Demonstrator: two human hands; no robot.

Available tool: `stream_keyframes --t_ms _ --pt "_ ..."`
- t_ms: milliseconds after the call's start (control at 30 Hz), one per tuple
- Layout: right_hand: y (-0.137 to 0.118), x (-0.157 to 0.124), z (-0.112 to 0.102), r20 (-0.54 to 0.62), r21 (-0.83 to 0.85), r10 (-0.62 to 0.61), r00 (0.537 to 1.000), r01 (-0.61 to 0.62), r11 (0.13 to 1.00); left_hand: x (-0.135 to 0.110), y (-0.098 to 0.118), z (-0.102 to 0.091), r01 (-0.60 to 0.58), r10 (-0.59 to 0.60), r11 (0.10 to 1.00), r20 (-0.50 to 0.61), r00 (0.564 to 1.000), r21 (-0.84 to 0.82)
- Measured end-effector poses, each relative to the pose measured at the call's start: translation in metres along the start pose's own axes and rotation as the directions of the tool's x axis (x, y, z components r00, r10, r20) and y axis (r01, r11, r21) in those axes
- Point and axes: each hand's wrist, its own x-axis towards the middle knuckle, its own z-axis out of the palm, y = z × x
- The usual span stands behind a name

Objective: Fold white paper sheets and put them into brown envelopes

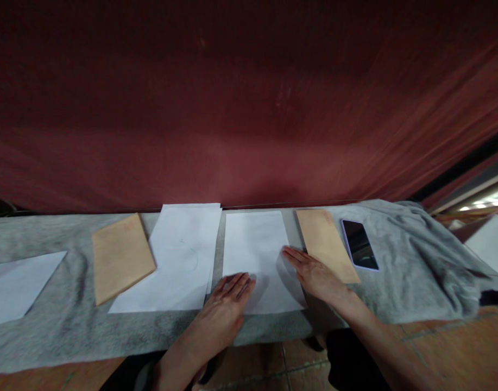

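A white sheet of paper (254,239) lies flat on the grey cloth in front of me. My left hand (228,298) rests at its lower left part, palm down, with the fingers stretched out. At the sheet's right edge is my right hand (311,271), also flat, its fingertips on the paper. Just right of that hand lies a brown envelope-like piece (326,239), partly behind the wrist. Left of the sheet is a stack of white papers (183,244), the top one bearing a faint green curved line.
A second brown piece (120,255) overlaps the stack's left side. Another white sheet (20,285) sits at the far left. A phone (359,244) lies on the grey cloth (411,250) at right, where the cloth is wrinkled. A dark red curtain-like surface (240,108) rises behind.
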Motion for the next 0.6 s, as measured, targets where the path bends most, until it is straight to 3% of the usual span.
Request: stream_keyframes --t_ms 267,400,600 --pt "0.011 -0.002 -0.002 0.012 0.109 -0.031 0.999 0.029 0.994 0.005 -0.049 -0.009 0.023 -0.090 0.930 -0.167 0.982 -0.368" --pt "0.013 -0.001 -0.005 0.075 0.185 -0.031 0.997 0.017 0.983 0.010 -0.062 -0.017 0.067 -0.226 0.791 -0.189 0.955 -0.608" --pt "0.013 0.000 -0.022 0.150 0.387 -0.051 0.987 -0.011 0.922 0.023 -0.060 -0.031 0.093 -0.391 0.562 -0.165 0.906 -0.822"
